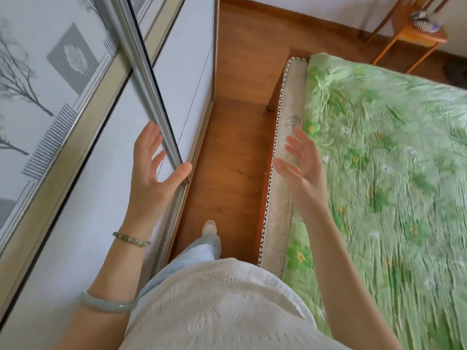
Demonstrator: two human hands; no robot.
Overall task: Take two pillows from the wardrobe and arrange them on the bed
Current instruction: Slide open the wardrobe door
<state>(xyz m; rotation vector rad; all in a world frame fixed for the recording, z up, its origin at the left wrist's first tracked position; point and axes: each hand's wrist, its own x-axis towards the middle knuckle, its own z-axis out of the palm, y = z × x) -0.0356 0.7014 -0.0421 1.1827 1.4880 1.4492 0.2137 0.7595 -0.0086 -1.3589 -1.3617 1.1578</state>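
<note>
White knit top (214, 304) fills the near edge, above a foot on the wooden floor (227, 173). Both hands are spread and hold nothing: the left hand (151, 168) rests its thumb against the wardrobe door (75, 137) frame, the right hand (300, 168) hovers over the edge of the bed (391, 160). No pillows show; the wardrobe looks shut. Opening comes first, so the door likely needs sliding aside.

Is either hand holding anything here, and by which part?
No pillow is held. The left hand rests on the wardrobe sliding door's metal edge, thumb hooked round it; the right hand is open and empty.
</note>
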